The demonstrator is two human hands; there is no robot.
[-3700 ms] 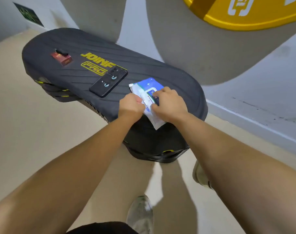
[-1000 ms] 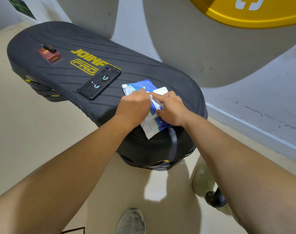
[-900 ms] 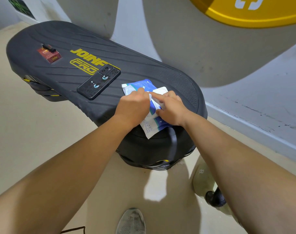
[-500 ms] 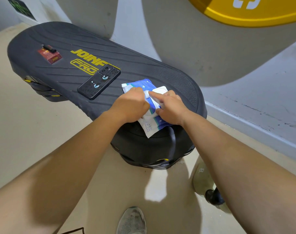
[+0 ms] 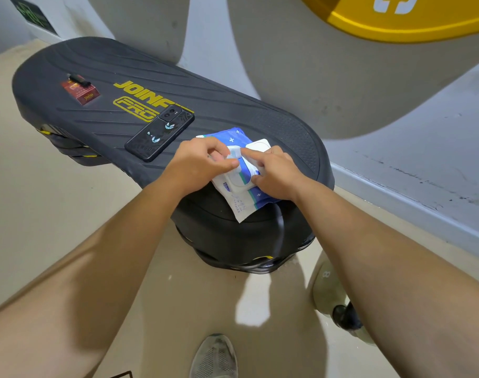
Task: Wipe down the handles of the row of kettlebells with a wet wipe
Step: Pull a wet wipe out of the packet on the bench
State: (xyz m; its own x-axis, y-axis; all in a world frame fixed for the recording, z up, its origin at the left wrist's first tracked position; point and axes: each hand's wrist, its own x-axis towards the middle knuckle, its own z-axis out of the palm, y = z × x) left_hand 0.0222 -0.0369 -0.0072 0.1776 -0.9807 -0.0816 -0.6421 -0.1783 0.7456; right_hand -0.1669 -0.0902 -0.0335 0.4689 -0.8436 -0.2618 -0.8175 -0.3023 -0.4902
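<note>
A blue and white wet wipe pack lies on the near end of a black step platform, its white lid flipped open. My left hand pinches a white wipe poking out of the pack's opening. My right hand presses on the pack and holds it down. One pale kettlebell marked 8, with a black handle, stands on the floor at the lower right, partly hidden by my right forearm.
A black phone and a red cigarette box with a black lighter lie on the platform. A grey wall with a yellow band rises behind it. My grey shoe is on the beige floor.
The pack's lid went from shut to open. My left hand's fingers shifted up and now pinch a wipe at the opening. The view moved a little.
</note>
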